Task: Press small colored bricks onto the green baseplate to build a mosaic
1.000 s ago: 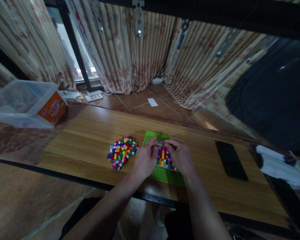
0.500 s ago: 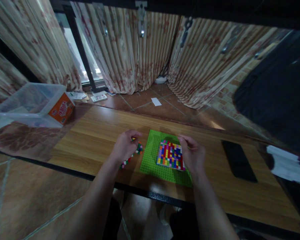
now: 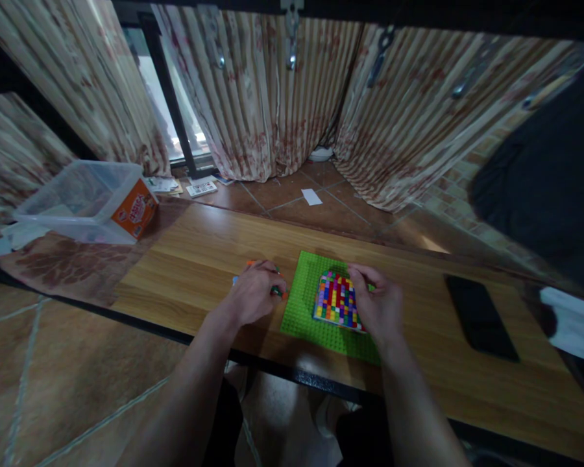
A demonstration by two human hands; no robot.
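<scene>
A bright green studded baseplate (image 3: pixel 299 311) lies on the wooden table. On it sits a block of small toy bricks (image 3: pixel 338 299) in many colours, packed in rows. My right hand (image 3: pixel 382 301) is over the block's right side, covering part of it, with thumb and forefinger drawn together in a pinch. Whatever is between those fingertips is too small to make out. Left of the baseplate, my left hand (image 3: pixel 255 292) is lowered palm down over loose toy bricks (image 3: pixel 276 290), fingers curled in among them. Most of that pile is hidden beneath the hand.
A black phone (image 3: pixel 481 318) lies on the table's right part. At the far left stands a clear plastic box (image 3: pixel 85 204) with an orange label. White paper (image 3: pixel 571 324) is at the right edge. Striped curtains (image 3: pixel 253 104) hang beyond the table.
My left hand has moved right and down onto the loose bricks, hiding more of them. My right hand stays pinched by the block. The whole view has shifted slightly.
</scene>
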